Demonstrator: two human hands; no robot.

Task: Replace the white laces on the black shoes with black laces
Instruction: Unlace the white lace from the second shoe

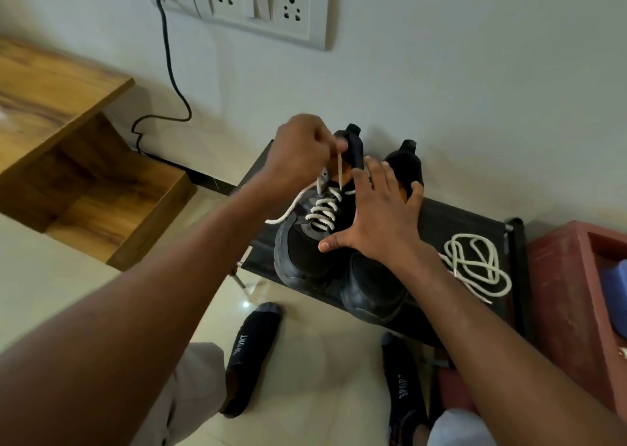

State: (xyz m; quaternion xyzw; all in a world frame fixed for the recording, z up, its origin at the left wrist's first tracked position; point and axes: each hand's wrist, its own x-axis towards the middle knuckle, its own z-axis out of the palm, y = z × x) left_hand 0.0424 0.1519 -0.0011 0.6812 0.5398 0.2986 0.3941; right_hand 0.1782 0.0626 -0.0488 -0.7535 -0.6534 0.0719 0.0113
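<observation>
Roughly halfway through unlacing, by my read: right shoe [376, 289] looks bare, and one removed white lace [475, 269] lies coiled on the bench [448, 218] just right of it. Left shoe [305, 242] is laced in white [324, 211] in its lower rows; top is loosened. Left hand [302, 154] pinches one lace end, pulling up above the tongue. Right hand [380, 215], fingers spread flat, braces across both shoes. No black laces in view, so relacing hasn't begun.
</observation>
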